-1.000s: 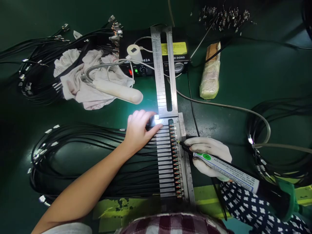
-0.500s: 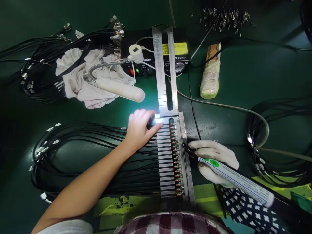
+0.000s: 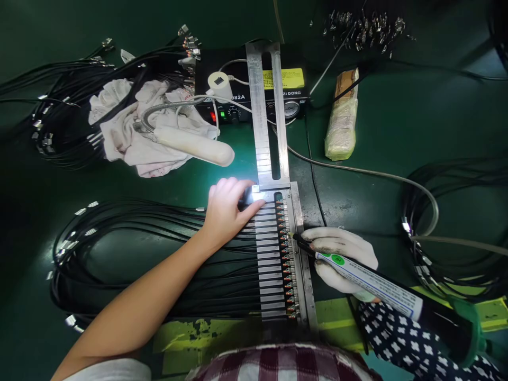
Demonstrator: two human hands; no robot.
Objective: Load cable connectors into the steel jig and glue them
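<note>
My bare left hand [image 3: 226, 209] grips the upper end of the slotted metal fixture [image 3: 271, 263], its thumb on the top face and its fingers at the far edge. Black cables [image 3: 159, 210] lie side by side in the slots, their small metal connectors [image 3: 284, 251] in a row along the right side. My right hand [image 3: 347, 254], in a white glove with stained fingers, is closed around a black dispensing syringe [image 3: 369, 283] with a white printed label. The syringe lies tilted, its narrow nozzle [image 3: 298, 239] close to the connectors in the upper half of the row; contact cannot be made out.
Behind the fixture stands a black dispenser controller [image 3: 238, 108], partly covered by the slotted metal bar [image 3: 260, 114]. A white lamp [image 3: 194, 145] shines near my left hand, beside crumpled gloves [image 3: 137, 148]. A plastic-wrapped block [image 3: 342, 119], loose connectors [image 3: 365, 32] and coiled cables [image 3: 420, 264] lie around.
My right hand and the syringe have moved slightly left, bringing the nozzle nearer the connector row. More of the syringe's rear end shows. My left hand stays in place.
</note>
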